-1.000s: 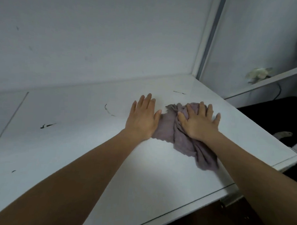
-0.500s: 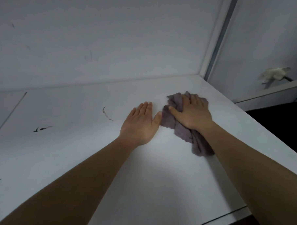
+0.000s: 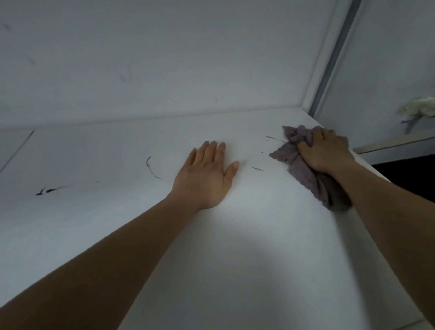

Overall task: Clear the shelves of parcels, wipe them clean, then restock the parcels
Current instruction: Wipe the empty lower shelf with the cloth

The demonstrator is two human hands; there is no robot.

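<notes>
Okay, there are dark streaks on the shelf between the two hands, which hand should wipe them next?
Right. The right hand already grips the purple cloth, and the nearest streaks lie just beside it. The left hand rests flat on the shelf, holding nothing.

A crumpled pale wrapper (image 3: 422,106) lies on a ledge (image 3: 402,141) at far right.

A white shelf (image 3: 232,252) with dark scuff marks (image 3: 49,190) toward its left side. A crumpled purple-grey cloth (image 3: 286,153) lies near the back right corner. A left hand (image 3: 206,175) rests flat near the middle.
</notes>
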